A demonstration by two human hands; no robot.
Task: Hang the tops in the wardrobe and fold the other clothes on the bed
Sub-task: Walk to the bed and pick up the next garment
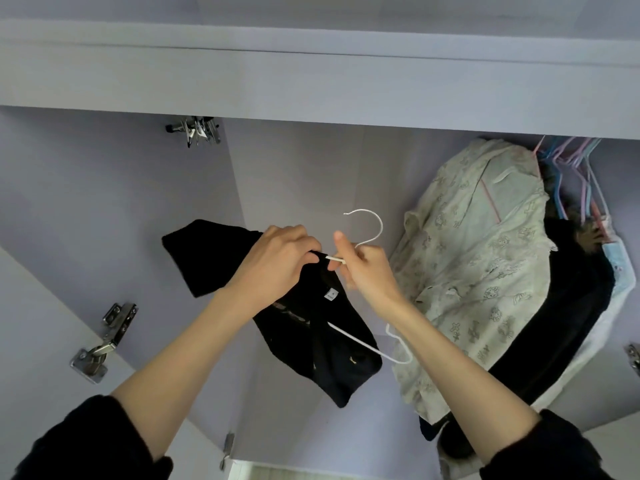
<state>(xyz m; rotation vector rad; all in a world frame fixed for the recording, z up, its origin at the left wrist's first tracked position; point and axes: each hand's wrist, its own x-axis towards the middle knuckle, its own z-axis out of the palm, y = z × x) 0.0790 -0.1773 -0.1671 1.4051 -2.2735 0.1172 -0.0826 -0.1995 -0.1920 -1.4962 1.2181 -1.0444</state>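
Nearest: black sleeves pushed up both forearms. Beyond them, left hand [277,258] with fingers curled round the neckline of a black fabric top [311,327], apparently to draw the collar over the shoulder of a thin white wire hanger [367,233]. Right hand [363,268] pinching the hanger at the base of its hook, thumb raised, probably to steady the frame. Hook upward and free, not yet on any rail; lower right arm of the hanger still bare, so dressing judged half done. Top held in the air before the open lilac wardrobe [311,88]. Farther right: hung cream printed shirt [485,258] and dark garments on pastel hangers [568,168]. Far left: metal clips [197,131].
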